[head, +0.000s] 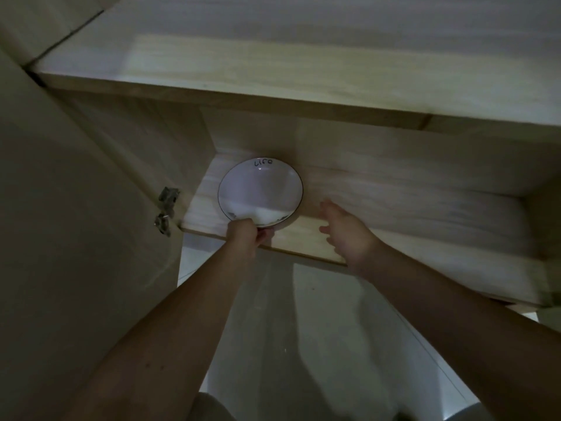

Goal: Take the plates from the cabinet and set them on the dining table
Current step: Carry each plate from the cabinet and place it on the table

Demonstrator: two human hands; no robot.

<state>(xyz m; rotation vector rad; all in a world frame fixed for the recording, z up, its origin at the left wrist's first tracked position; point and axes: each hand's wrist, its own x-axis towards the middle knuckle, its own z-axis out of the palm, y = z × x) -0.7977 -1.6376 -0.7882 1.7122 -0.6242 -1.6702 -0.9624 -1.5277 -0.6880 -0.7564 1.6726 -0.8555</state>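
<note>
Up close, my left hand (244,238) was pinching the near rim of the plate (260,192), fingers curled over its edge at the front lip of the shelf (394,202). My right hand (343,229) hung spread and slack just to the right of the plate, palm toward the shelf, holding nothing; whether its fingertips brushed the wood I could not tell, since the hand was blurred. Both bare forearms reached up from the bottom of the view.

The plate was white with a thin dark rim line and a handwritten-style word near its far edge. It lay flat on the pale wood-grain shelf, toward the left rear corner of the cabinet (170,138), its near edge overhanging the shelf's front slightly.

Above it ran another light wooden board (243,71), brighter in a band across the middle. At left stood the opened cabinet door (60,208), with a metal hinge (167,209) fixed beside the shelf end. Below the shelf I saw a pale glossy floor (334,329) with soft shadows. The lighting was dim throughout.
</note>
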